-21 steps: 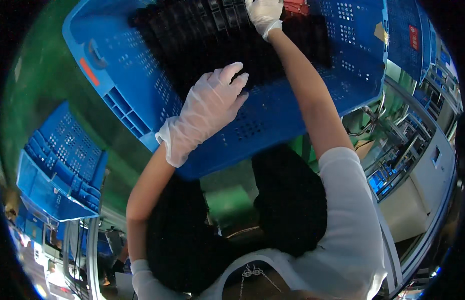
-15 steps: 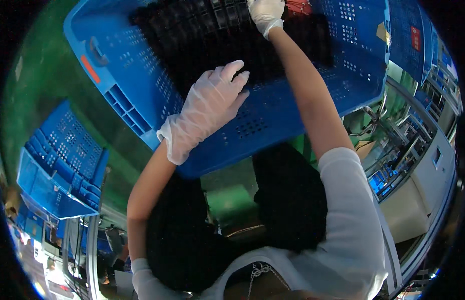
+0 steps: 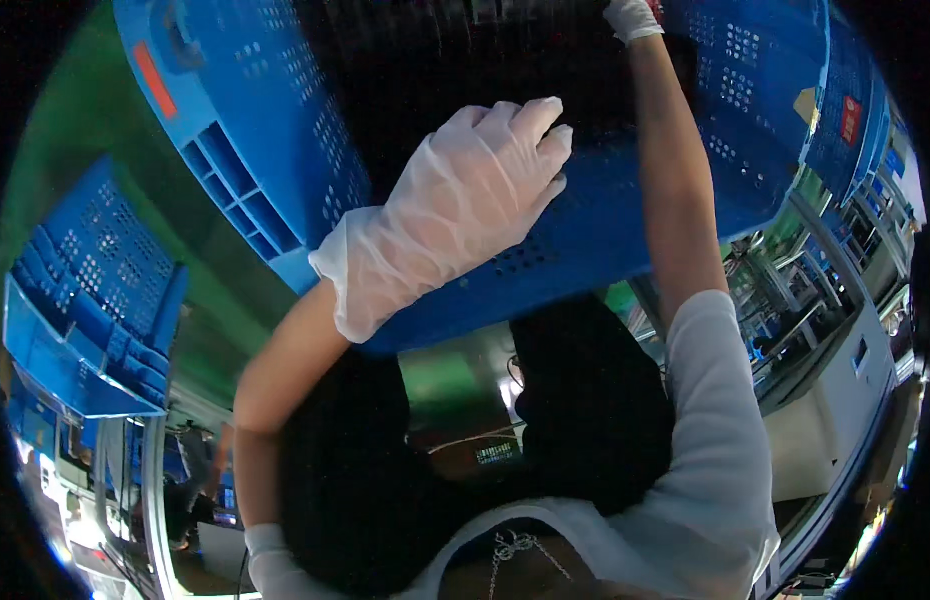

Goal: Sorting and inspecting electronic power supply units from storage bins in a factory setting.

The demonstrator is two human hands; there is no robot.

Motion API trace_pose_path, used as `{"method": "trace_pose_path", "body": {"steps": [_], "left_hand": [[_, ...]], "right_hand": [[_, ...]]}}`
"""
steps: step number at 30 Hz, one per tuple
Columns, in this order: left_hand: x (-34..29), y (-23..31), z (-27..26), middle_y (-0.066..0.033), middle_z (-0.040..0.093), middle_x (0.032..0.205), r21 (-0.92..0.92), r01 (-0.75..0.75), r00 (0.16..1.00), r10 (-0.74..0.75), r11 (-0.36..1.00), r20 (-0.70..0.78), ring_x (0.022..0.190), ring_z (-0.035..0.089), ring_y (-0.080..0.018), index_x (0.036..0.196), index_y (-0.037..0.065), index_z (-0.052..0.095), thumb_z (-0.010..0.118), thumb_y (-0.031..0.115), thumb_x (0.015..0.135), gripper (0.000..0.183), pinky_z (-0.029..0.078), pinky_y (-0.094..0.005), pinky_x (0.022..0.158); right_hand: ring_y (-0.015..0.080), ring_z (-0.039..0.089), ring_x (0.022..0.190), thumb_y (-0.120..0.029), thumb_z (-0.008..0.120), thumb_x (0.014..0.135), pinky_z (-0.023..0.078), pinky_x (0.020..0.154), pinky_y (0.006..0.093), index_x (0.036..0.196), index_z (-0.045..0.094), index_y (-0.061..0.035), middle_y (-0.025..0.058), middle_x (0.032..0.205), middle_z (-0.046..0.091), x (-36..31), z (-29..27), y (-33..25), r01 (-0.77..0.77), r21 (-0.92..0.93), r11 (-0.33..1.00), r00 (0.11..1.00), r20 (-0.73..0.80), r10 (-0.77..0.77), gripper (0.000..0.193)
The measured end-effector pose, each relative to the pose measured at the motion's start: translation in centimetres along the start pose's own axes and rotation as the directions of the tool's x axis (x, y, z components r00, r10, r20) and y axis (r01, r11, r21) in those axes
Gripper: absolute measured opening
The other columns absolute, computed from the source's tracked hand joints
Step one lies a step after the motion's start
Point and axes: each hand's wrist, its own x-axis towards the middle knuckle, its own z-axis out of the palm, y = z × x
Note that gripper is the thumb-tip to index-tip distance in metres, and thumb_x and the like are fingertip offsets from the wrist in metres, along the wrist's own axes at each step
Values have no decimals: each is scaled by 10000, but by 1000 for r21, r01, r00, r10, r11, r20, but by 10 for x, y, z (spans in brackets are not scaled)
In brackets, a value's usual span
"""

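Observation:
A large blue perforated plastic crate [image 3: 385, 322] stands in front of me, with a dark mass of black items [image 3: 455, 70] inside. They are too dark to make out one by one. Above the crate's near part hovers my left hand [image 3: 470, 185] in a thin translucent white glove, its fingers loosely bent and apart with nothing in them. My right hand [image 3: 633, 18], also gloved, reaches to the far right part of the crate at the picture's upper edge. Its fingertips are cut off there, close to a small bit of something red [image 3: 656, 10].
Another blue crate [image 3: 90, 330] stands lower at the left above metal framing. At the right edge are more blue crates [image 3: 843, 140] and a metal frame with a pale box-shaped panel [image 3: 835, 400]. Green floor [image 3: 75, 130] shows on the left.
My right hand has moved farther and to the right, partly out of the picture. My left hand has shifted right and looks larger. The crate sits slightly differently in view.

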Motion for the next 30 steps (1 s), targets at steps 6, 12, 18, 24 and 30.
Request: {"method": "trace_pose_path", "body": {"steps": [6, 12, 18, 24, 30], "left_hand": [[-22, -7, -3, -99, 611, 1162, 201, -4, 995, -16, 980, 97, 949, 653, -195, 1096, 69, 653, 656, 292, 900, 297, 542, -293, 805], [-13, -8, 3, -104, 601, 1163, 83, 19, 996, -26, 996, 82, 945, 638, -199, 1100, 58, 638, 693, 279, 869, 325, 536, -306, 806], [-20, -9, 0, -98, 589, 1166, 58, 55, 991, -61, 997, 118, 937, 635, -205, 1099, 47, 628, 714, 282, 835, 365, 522, -312, 811], [-25, -15, -2, -67, 591, 1065, 56, 68, 996, -71, 996, 55, 887, 625, -192, 1028, 61, 634, 694, 269, 842, 286, 512, -313, 774], [-21, -15, 3, -66, 577, 1140, -46, 98, 990, -93, 994, 102, 943, 612, -223, 1109, 67, 628, 710, 232, 813, 348, 502, -350, 821]], "right_hand": [[245, 453, 1315, -547, 317, 1021, 339, 1118, 385, 1463, 429, -75, 54, 1470, 467, 14, -60, 33, -477, -657, 583, 849, -174, 498, 657], [237, 473, 1292, -558, 319, 1015, 359, 1105, 367, 1468, 419, -73, 50, 1449, 492, -13, -28, 35, -323, -896, 304, 912, -210, 352, 672], [381, 462, 1265, -358, 507, 978, 399, 1046, 410, 1359, 470, 11, 243, 1352, 501, -53, -28, 115, 193, -235, -953, 747, 665, -13, 531], [433, 353, 1361, -345, 589, 918, 297, 1116, 509, 1437, 348, 47, 281, 1449, 381, -127, -102, 281, 380, 592, -711, 525, 494, 693, 693], [366, 240, 1452, -432, 523, 943, 231, 1168, 476, 1489, 237, 66, 246, 1563, 233, -108, -154, 278, 464, 522, -716, 737, 221, 638, 793]]}}
